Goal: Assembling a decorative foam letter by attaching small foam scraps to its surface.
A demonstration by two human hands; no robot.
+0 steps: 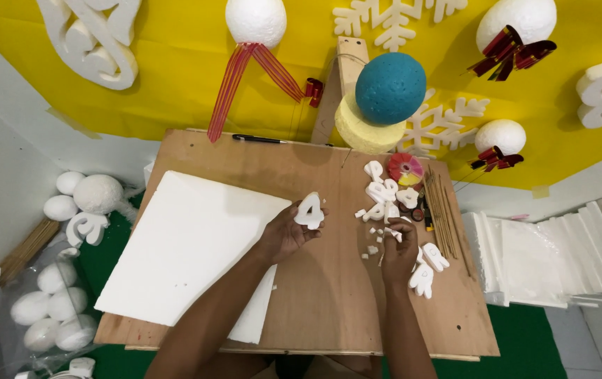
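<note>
Yellow cloth backs the scene, hung with white foam snowflakes point(393, 20) and white foam balls tied with red ribbon point(255, 20), while a teal foam ball point(390, 88) sits on a yellow foam disc point(357, 130) at twelve o'clock. Below them lies a brown plywood work board point(329, 302) on green flooring.

On the board's nine o'clock side rests a large flat white foam sheet point(189, 242). The left hand point(283, 235) is near the board's middle, fingers closed around a white cut-out foam numeral point(310, 210), which is held up just above the wood at the hand's one o'clock. The right hand point(399, 253) sits at three o'clock of the left, well apart from it, fingertips pinched together on a small white foam scrap point(393, 234); what else it grips I cannot tell.

At the right hand's twelve o'clock lies a heap of white foam cut-out shapes point(383, 189), with a pink and yellow round disc point(405, 168) beyond. Thin wooden skewers point(443, 207) lie at two o'clock, and more white foam pieces point(427, 270) at five o'clock, just beside the wrist. A black pen point(259, 139) lies along the board's far edge. Stacked white foam slabs point(553, 253) stand off the board at three o'clock, and bagged white foam eggs point(48, 309) at eight o'clock.
</note>
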